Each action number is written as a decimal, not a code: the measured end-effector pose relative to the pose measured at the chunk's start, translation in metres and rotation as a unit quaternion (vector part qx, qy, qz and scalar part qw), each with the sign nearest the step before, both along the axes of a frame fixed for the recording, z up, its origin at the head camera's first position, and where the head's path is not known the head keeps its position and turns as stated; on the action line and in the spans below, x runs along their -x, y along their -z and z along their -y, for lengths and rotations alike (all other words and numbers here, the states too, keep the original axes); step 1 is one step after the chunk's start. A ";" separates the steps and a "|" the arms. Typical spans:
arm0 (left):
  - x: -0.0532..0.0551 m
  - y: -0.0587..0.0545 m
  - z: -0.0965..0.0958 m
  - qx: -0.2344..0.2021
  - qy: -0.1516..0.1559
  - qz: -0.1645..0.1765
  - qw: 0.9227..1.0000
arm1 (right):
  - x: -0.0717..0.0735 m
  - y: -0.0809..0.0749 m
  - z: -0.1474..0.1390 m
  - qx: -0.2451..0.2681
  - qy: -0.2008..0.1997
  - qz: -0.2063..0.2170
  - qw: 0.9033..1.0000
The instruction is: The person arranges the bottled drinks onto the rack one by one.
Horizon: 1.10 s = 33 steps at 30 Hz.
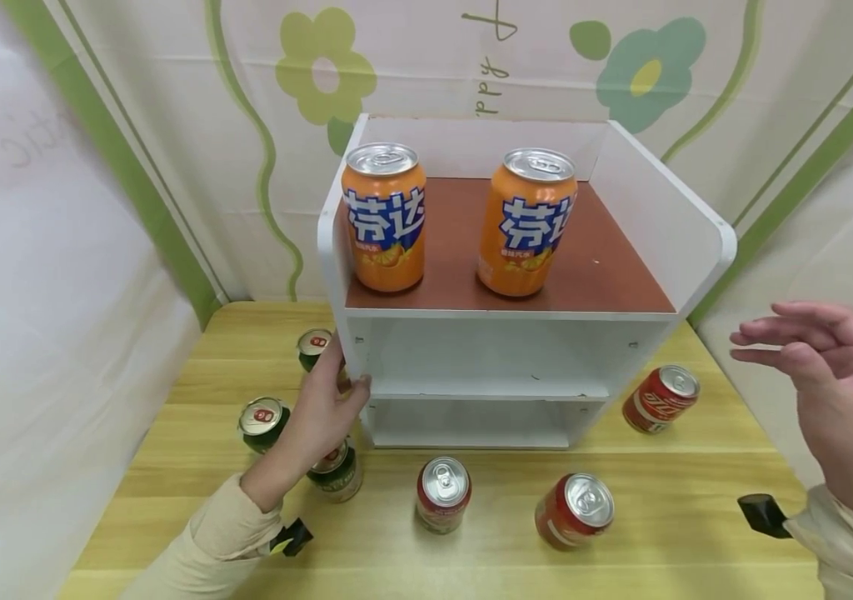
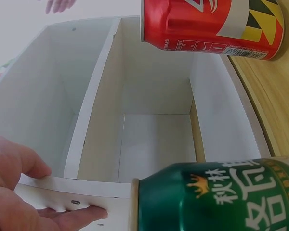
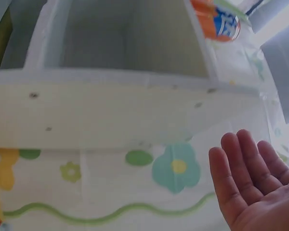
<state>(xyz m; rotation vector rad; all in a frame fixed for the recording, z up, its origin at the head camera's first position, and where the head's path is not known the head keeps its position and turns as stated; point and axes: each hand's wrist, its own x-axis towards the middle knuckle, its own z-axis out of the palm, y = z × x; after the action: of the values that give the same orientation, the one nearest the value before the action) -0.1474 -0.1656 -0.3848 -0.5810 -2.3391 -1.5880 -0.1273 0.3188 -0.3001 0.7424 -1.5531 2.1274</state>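
A small white shelf unit (image 1: 471, 354) with a brown top board stands on the wooden table. My left hand (image 1: 331, 408) grips the edge of its left side panel, thumb at the front and fingers round the outer face, as the left wrist view also shows. Two orange soda cans, one at the left (image 1: 385, 221) and one near the middle (image 1: 526, 225), stand upright on the top board. My right hand (image 1: 839, 375) is in the air right of the shelf, fingers loosely extended and holding nothing; its spread fingers (image 3: 248, 166) show in the right wrist view.
Several green cans (image 1: 263, 423) stand left of the shelf around my left forearm. Red cans stand in front of it (image 1: 444, 493), front right (image 1: 575, 510) and at its right side (image 1: 660, 400). A flower-printed cloth (image 1: 426, 58) hangs behind the table (image 1: 486, 575).
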 end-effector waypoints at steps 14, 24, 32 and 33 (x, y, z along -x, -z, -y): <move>0.000 -0.001 -0.002 -0.003 -0.003 0.005 1.000 | 0.028 0.050 -0.035 0.049 0.078 0.037 0.995; 0.000 -0.001 0.000 -0.003 -0.003 0.005 1.000 | 0.046 0.086 -0.051 0.047 0.123 0.101 0.986; -0.001 -0.001 0.000 -0.002 -0.009 0.012 1.000 | 0.057 0.117 -0.066 -0.048 0.140 0.216 0.965; -0.001 0.000 0.000 -0.002 -0.009 0.013 1.000 | 0.058 0.121 -0.068 -0.062 0.144 0.227 0.961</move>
<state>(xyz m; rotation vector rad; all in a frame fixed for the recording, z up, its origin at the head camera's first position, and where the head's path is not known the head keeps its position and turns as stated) -0.1466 -0.1654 -0.3843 -0.5406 -2.3530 -1.6017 -0.1853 0.3863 -0.4207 0.0433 -1.8998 2.0829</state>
